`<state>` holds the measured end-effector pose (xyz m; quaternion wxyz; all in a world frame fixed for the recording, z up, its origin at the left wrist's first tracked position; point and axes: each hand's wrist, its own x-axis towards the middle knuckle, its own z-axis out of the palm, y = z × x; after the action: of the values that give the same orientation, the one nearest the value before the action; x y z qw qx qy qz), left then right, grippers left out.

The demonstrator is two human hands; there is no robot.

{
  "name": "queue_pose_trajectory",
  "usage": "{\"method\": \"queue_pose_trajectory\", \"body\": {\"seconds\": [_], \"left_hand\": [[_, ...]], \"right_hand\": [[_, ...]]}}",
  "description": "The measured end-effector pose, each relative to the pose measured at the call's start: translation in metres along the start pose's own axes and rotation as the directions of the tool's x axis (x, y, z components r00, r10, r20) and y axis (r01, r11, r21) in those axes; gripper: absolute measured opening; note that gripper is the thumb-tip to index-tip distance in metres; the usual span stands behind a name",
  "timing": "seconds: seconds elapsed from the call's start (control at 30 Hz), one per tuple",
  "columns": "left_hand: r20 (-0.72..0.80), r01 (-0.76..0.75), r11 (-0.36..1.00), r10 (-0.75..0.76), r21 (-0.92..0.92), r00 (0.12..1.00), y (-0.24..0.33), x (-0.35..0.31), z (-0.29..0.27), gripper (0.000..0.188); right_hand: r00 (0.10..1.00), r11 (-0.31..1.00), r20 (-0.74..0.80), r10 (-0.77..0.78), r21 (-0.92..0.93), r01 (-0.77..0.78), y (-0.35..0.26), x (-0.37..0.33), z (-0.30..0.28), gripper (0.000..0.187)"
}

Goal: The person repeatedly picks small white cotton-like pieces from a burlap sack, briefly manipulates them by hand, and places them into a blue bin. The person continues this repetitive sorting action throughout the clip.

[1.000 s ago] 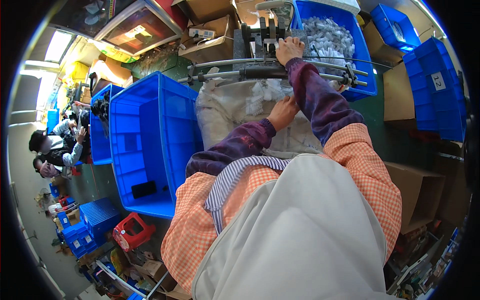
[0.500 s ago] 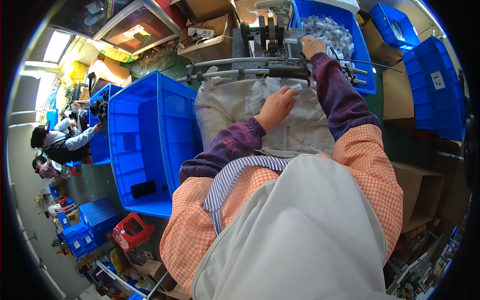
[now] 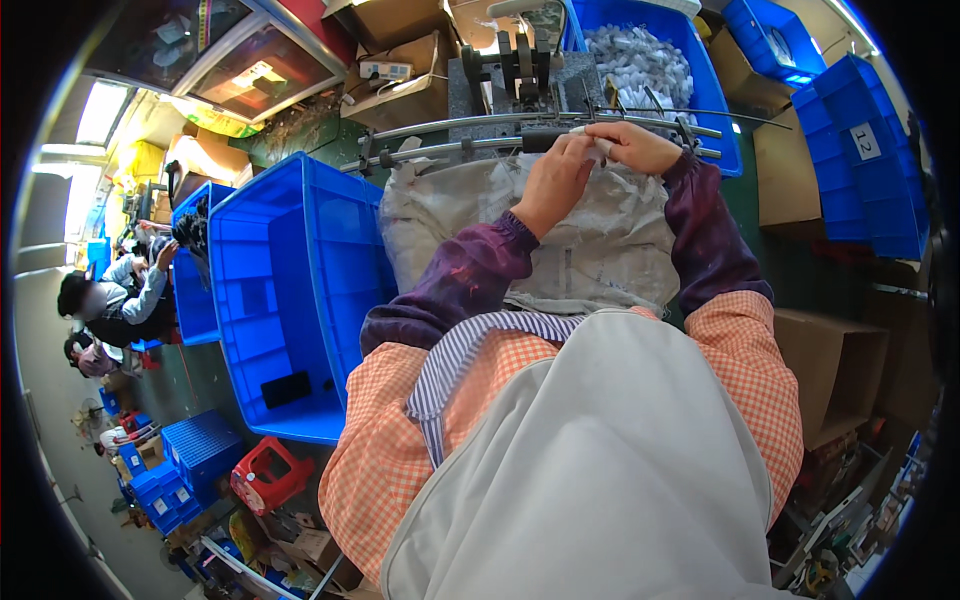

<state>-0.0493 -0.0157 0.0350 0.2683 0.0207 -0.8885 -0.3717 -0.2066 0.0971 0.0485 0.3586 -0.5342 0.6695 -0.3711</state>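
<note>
While both hands come together near the top middle of the head view, a wrinkled gray cloth (image 3: 590, 245) spreads out below them. Pale scraps (image 3: 505, 185) lie on its upper part. The right hand (image 3: 640, 148) pinches a small white piece (image 3: 602, 146), just above the cloth and close to a metal bar (image 3: 425, 149). The left hand (image 3: 555, 187) has its fingers curled right beside that piece, but I cannot tell if it grips it too. Behind the bars, at the top, sits a dark machine (image 3: 523, 68). At the upper right, a blue bin (image 3: 722, 125) holds a big heap of clear bits (image 3: 640, 62). A big blue tub (image 3: 345, 240) stands left of the cloth, with a flat black thing (image 3: 286, 390) at its bottom. The room has a green floor (image 3: 200, 385), a red stool (image 3: 268, 475) at the lower left, and a brown box (image 3: 825, 375) at the right. Another person (image 3: 130, 305) is at the far left.

Half a second ago, the right hand was up at the edge of the blue bin, and the left hand was alone over the cloth with a small clear piece. Now the right hand has come down and left, the left hand has gone up, and they meet.
</note>
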Motion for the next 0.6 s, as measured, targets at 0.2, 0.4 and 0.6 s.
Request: {"method": "queue_pose_trajectory", "body": {"seconds": [0.2,0.4,0.6], "left_hand": [[0.048,0.075,0.996,-0.072,-0.048,0.996,-0.01,-0.034,0.004,0.041],[0.207,0.244,0.968,-0.228,-0.055,0.951,-0.008,-0.056,0.01,0.029],[0.215,0.23,0.972,-0.216,-0.046,0.953,-0.013,-0.058,0.008,0.027]], "right_hand": [[0.856,0.902,-0.478,-0.199,-0.43,-0.03,0.049,0.053,-0.016,0.02],[0.696,0.653,-0.705,-0.137,-0.592,-0.472,0.072,0.11,0.002,0.014],[0.715,0.601,-0.666,-0.212,-0.666,-0.442,0.09,0.122,-0.002,0.014]]}}
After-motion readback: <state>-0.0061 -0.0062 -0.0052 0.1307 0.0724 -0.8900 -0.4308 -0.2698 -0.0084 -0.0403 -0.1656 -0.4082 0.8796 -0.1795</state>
